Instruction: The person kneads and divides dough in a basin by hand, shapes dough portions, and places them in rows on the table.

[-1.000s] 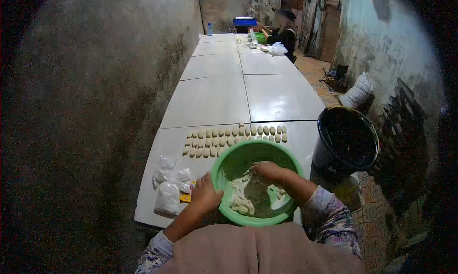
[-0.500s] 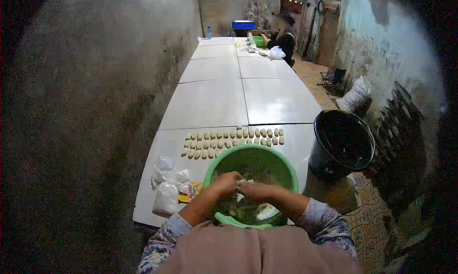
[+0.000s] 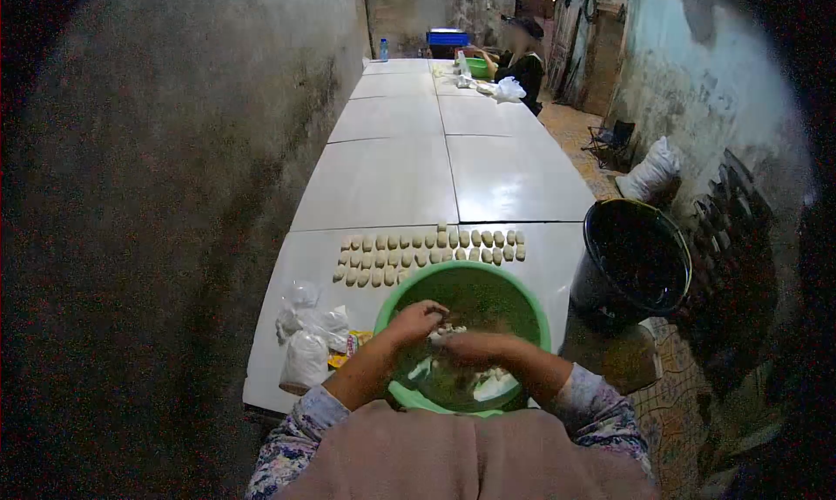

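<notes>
A green bowl [image 3: 385, 317] stands at the table's near edge, directly in front of me. Inside it, my left hand [image 3: 418, 322] has its fingers curled at a lump of pale dough [image 3: 447, 333]. My right hand [image 3: 470, 348] is beside it, touching the same dough, its fingers blurred by motion. White material [image 3: 495, 384] lies in the lower right of the bowl. Behind the bowl, several small dough pieces [image 3: 380, 260] lie in rows on the white table [image 3: 383, 182].
Bags of white powder [image 3: 306, 361] and a yellow packet [image 3: 352, 343] lie left of the bowl. A black bucket [image 3: 631, 256] stands on the right. Far off, a person [image 3: 525, 64] is at another green bowl [image 3: 476, 67]. A white sack [image 3: 650, 170] rests by the right wall.
My left hand has left the bowl's left rim and moved inside, beside my right hand. Both hands are now together at the dough. The view has shifted slightly.
</notes>
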`<control>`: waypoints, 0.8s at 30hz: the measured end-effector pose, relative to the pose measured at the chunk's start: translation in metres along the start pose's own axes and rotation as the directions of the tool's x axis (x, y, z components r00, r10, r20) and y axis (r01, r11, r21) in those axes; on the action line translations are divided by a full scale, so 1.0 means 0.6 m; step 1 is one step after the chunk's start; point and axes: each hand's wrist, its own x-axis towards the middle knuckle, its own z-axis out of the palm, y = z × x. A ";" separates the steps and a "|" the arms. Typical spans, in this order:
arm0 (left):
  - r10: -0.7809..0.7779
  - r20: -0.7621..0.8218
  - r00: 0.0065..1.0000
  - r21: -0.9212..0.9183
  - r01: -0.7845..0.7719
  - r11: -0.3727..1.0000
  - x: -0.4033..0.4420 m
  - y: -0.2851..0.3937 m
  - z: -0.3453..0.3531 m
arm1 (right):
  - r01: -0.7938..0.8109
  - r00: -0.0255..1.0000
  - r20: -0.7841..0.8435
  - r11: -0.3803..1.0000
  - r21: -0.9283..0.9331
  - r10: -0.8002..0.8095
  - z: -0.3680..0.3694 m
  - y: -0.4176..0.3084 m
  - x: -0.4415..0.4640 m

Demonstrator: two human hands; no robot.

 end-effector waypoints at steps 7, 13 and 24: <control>-0.161 0.213 0.964 -0.329 0.226 0.917 -0.039 0.080 -0.006 | 0.143 0.843 -0.528 0.989 0.033 -0.104 -0.046 0.023 -0.043; 0.042 0.348 0.937 -0.386 0.102 0.917 -0.043 0.073 -0.002 | -0.121 0.849 -0.527 0.982 -0.146 0.027 -0.051 0.013 -0.041; 0.085 -0.027 0.996 -0.170 -0.089 0.982 -0.027 0.049 0.001 | 0.198 0.841 -0.535 0.967 0.163 -0.082 -0.039 0.058 -0.022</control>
